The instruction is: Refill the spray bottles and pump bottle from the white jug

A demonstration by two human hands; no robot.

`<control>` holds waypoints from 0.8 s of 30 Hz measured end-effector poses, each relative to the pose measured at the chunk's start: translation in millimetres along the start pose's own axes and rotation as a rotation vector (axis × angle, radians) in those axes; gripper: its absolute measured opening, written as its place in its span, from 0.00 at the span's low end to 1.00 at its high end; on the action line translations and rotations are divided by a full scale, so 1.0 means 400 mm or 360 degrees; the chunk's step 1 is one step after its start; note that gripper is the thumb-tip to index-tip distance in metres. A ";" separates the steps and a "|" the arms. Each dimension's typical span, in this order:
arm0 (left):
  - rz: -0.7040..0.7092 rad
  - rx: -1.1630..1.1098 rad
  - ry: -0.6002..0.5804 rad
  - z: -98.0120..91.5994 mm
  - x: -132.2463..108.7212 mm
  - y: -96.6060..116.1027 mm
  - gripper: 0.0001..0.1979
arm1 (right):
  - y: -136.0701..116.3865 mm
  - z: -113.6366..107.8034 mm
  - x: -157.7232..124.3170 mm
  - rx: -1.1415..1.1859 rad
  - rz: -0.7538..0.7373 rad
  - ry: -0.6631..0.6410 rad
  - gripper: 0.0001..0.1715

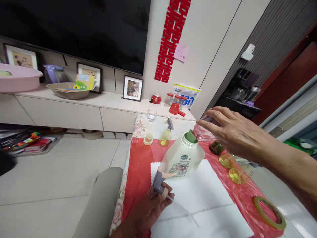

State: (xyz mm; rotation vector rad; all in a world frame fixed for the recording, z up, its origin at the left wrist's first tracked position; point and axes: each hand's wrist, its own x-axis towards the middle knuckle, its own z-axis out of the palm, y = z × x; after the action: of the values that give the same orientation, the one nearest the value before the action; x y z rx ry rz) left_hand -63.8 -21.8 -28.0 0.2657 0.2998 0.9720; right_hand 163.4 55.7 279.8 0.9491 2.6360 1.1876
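Observation:
My left hand (158, 201) holds a grey and peach spray nozzle (158, 183), its thin clear tube pointing down to the right over the white sheet (198, 198). My right hand (223, 127) has its fingers wrapped round a clear pinkish bottle (203, 131), tilted with its neck at the green spout of the large pale detergent bottle (182, 158). That large bottle stands upright and uncapped on the sheet. Behind it to the left are a pale green cap (148, 139) and a small spray bottle (165, 136) with yellow liquid.
Yellow containers (236, 175) and a dark green one (216, 147) stand on the red plastic cover (141, 165) to the right. A tape roll (269, 212) lies near the right edge. A glass cup (151, 115) sits at the back, before a low cabinet (116, 112).

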 end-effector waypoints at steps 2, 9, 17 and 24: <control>0.0005 0.0011 -0.0002 -0.003 0.001 -0.002 0.15 | -0.004 -0.009 0.005 -0.0118 -0.0021 -0.0029 0.39; -0.0010 0.0014 -0.0021 -0.006 0.005 -0.003 0.14 | -0.007 -0.027 0.015 -0.0281 -0.0114 0.0044 0.35; -0.0024 0.0088 0.0064 0.005 0.000 0.002 0.17 | -0.013 -0.027 0.008 -0.0378 -0.0166 0.0142 0.31; -0.0006 0.0082 0.0030 0.009 -0.004 0.005 0.21 | -0.028 0.058 -0.093 0.0267 0.0508 0.0124 0.37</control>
State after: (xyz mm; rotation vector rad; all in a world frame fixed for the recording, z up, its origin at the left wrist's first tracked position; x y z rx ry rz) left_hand -64.9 -22.6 -23.8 0.3031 0.3427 0.9645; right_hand 195.2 43.5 249.9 1.4262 2.7542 1.0908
